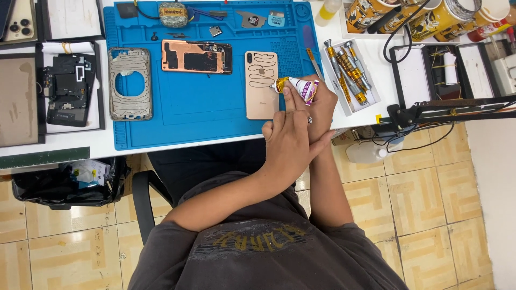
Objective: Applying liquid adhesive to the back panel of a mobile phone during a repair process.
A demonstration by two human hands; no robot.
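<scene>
My right hand [321, 104] is closed on a small glue tube [301, 89], whose nozzle rests at the right edge of a gold phone back cover [260, 102]. Wavy lines of glue run over the cover's upper half. My left hand [290, 144] lies across my right hand and wrist, with a finger reaching up to the tube. The cover lies on a blue work mat [204, 107]. Further left on the mat are an open phone body with a copper plate [196, 56] and a bare metal phone frame [130, 83] with glue lines on it.
A white tray of gold-handled screwdrivers [349, 70] stands just right of my hands. Black trays with phone parts [70, 88] sit at the left, and tape rolls [430, 16] and a black stand [430, 110] at the right. A black bin [70, 182] stands under the table edge.
</scene>
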